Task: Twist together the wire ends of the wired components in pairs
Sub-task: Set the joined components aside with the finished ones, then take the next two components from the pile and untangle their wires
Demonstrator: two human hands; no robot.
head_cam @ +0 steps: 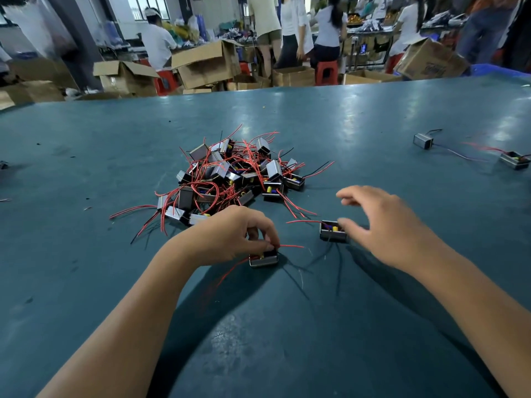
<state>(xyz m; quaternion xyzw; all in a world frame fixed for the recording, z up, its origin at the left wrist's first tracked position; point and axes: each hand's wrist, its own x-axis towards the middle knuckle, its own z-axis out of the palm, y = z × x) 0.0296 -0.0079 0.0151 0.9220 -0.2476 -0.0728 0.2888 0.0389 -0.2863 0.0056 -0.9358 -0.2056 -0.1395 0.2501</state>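
A heap of small boxed components [230,176] with red and black wires lies mid-table. My left hand [232,234] pinches one boxed component [263,259] at the near edge of the heap, red wires trailing from it. A second component [332,231] sits on the table to its right, black wires running toward me. My right hand [382,222] hovers beside it with fingers spread, its thumb tip at the box's right edge. Whether the thumb touches the box I cannot tell.
The green table [287,340] stretches wide around the heap. Two more components [423,141] [514,160], seemingly linked by thin wires, lie at the far right. Beyond the table's far edge stand cardboard boxes [207,64], red stools and several people.
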